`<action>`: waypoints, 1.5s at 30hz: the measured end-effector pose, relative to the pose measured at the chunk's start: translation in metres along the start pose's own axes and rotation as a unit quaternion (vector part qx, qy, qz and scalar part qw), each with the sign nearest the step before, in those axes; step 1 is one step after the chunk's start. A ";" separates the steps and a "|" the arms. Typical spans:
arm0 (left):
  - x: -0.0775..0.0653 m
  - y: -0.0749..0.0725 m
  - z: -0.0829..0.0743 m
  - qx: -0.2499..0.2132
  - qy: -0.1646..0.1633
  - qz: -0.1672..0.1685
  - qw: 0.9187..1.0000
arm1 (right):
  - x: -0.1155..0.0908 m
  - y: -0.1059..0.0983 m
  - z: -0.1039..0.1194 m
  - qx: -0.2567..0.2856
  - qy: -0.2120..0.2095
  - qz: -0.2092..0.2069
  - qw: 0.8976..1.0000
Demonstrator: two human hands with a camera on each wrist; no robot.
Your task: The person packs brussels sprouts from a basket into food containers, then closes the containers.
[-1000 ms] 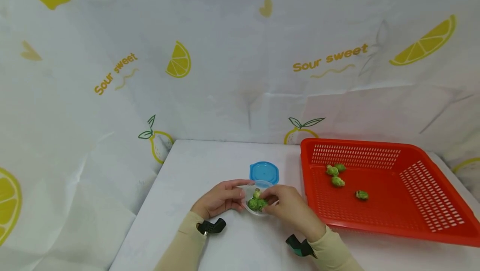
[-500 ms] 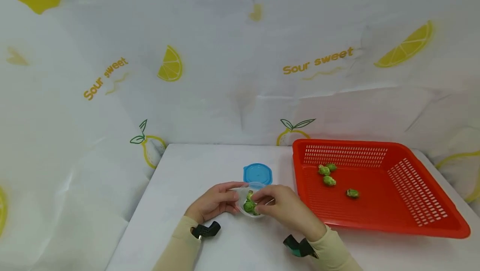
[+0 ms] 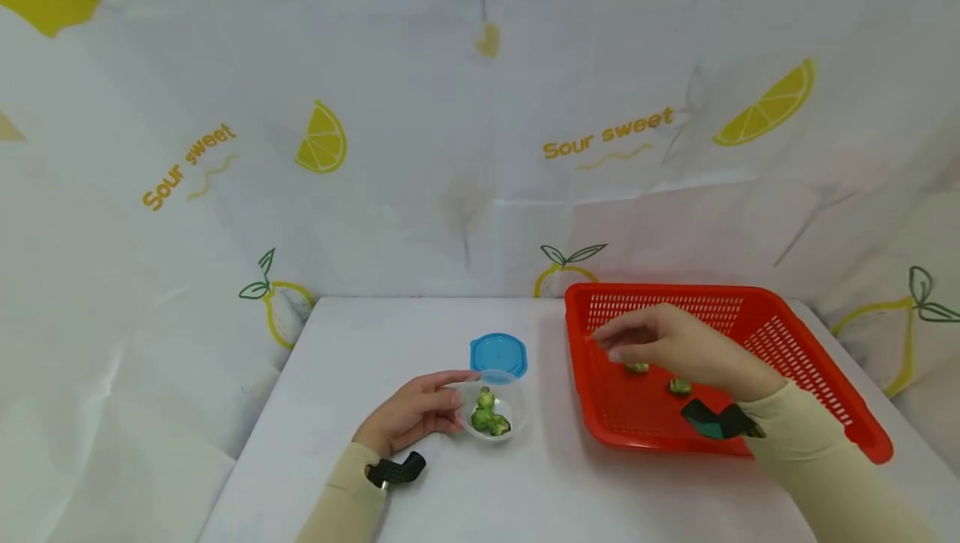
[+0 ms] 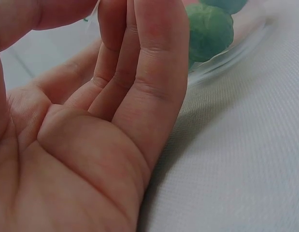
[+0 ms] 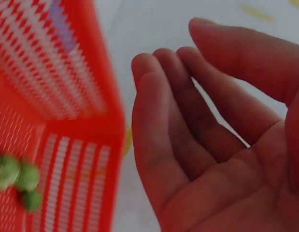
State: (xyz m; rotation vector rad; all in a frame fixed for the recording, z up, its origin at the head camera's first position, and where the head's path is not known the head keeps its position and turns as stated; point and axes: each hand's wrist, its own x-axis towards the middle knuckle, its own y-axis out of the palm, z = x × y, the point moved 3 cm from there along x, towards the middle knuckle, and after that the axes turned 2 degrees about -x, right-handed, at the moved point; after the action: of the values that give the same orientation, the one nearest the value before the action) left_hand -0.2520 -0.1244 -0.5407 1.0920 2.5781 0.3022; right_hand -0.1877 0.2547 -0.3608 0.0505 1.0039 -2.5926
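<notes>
A small clear plastic container (image 3: 517,406) stands on the white table, with three green Brussels sprouts (image 3: 483,420) in it. My left hand (image 3: 408,411) holds it at its left side, thumb at the rim. In the left wrist view, the fingers lie against the container, beside a sprout (image 4: 212,33). Over the left part of the red basket (image 3: 611,426) hovers my right hand (image 3: 686,351), fingers loosely bent, holding nothing. Below it in the basket are sprouts (image 3: 680,386), partly hidden by the hand. The right wrist view shows a blurred cluster of sprouts (image 5: 27,176).
A blue lid (image 3: 498,354) lies on the table (image 3: 390,343) just behind the container. The basket takes up the right side, its slotted walls raised. A lemon-print cloth (image 3: 420,176) hangs behind the table.
My right hand has left the sprouts in the container and moved right, over the basket. The left hand keeps its hold on the container. The head view has shifted slightly rightward.
</notes>
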 end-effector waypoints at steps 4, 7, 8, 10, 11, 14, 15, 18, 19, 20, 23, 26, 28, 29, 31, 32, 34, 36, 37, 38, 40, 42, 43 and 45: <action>-0.003 -0.001 0.007 -0.011 -0.010 -0.003 1.000 | 0.002 -0.029 -0.045 0.014 0.030 0.024 0.999; -0.004 -0.002 0.011 -0.010 -0.012 -0.006 1.000 | 0.004 -0.042 -0.076 0.013 0.042 0.042 0.998; -0.005 -0.002 0.011 -0.010 -0.013 -0.009 1.000 | 0.005 -0.045 -0.085 0.013 0.045 0.048 0.998; -0.006 -0.003 0.012 -0.010 -0.012 -0.015 1.000 | 0.007 -0.049 -0.100 0.014 0.051 0.058 0.997; -0.007 -0.004 0.012 -0.010 -0.012 -0.016 1.000 | 0.008 -0.051 -0.107 0.017 0.054 0.063 0.996; -0.008 -0.004 0.012 -0.011 -0.010 -0.016 1.000 | 0.010 -0.054 -0.124 0.008 0.075 0.072 0.995; -0.008 -0.004 0.011 -0.012 -0.009 -0.013 1.000 | 0.010 -0.056 -0.129 0.003 0.082 0.075 0.994; -0.007 -0.002 0.009 -0.010 -0.004 -0.003 1.000 | 0.009 -0.060 -0.142 -0.011 0.101 0.080 0.992; -0.006 -0.001 0.008 -0.009 -0.002 0.000 1.000 | 0.009 -0.061 -0.146 -0.013 0.105 0.082 0.991; -0.005 0.000 0.007 -0.009 -0.001 0.002 1.000 | 0.007 -0.061 -0.149 -0.010 0.110 0.086 0.990; -0.003 0.001 0.005 -0.009 -0.002 0.005 1.000 | 0.003 -0.062 -0.158 0.002 0.111 0.098 0.989; -0.002 0.001 0.004 -0.008 0.001 0.010 1.000 | 0.000 -0.060 -0.165 0.011 0.106 0.110 0.988; -0.002 0.002 0.003 -0.006 0.003 0.012 1.000 | 0.000 -0.057 -0.169 0.010 0.109 0.114 0.987; -0.002 0.002 0.003 -0.005 0.006 0.013 1.000 | 0.000 -0.056 -0.170 0.009 0.108 0.117 0.987; -0.002 0.002 0.002 -0.003 0.007 0.013 1.000 | 0.000 -0.053 -0.172 0.007 0.109 0.124 0.986; -0.002 0.002 0.001 -0.002 0.007 0.014 1.000 | 0.000 -0.052 -0.172 0.007 0.110 0.126 0.986; -0.001 0.002 0.000 -0.004 0.008 0.015 1.000 | 0.000 -0.050 -0.172 0.007 0.113 0.128 0.985; -0.001 0.002 0.000 -0.005 0.008 0.015 1.000 | 0.001 -0.049 -0.171 0.001 0.116 0.126 0.985; -0.001 0.002 0.000 -0.005 0.008 0.016 1.000 | 0.001 -0.049 -0.171 -0.002 0.121 0.123 0.985; -0.001 0.002 0.000 -0.006 0.009 0.016 1.000 | 0.001 -0.049 -0.171 -0.006 0.126 0.121 0.985; -0.001 0.001 0.000 -0.006 0.009 0.015 1.000 | 0.001 -0.048 -0.171 -0.013 0.132 0.118 0.984; 0.000 0.000 0.000 -0.007 0.008 0.013 1.000 | 0.002 -0.048 -0.171 -0.019 0.134 0.117 0.984; 0.000 0.000 0.001 -0.007 0.008 0.013 1.000 | 0.003 -0.047 -0.171 -0.021 0.133 0.117 0.984; 0.000 -0.001 0.001 -0.006 0.008 0.010 1.000 | 0.004 -0.046 -0.172 -0.027 0.130 0.117 0.984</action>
State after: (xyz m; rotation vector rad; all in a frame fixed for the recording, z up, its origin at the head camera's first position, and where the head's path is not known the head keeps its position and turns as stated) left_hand -0.2527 -0.1246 -0.5418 1.1170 2.5760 0.3330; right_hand -0.2235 0.3979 -0.4601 0.4765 1.0827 -2.3836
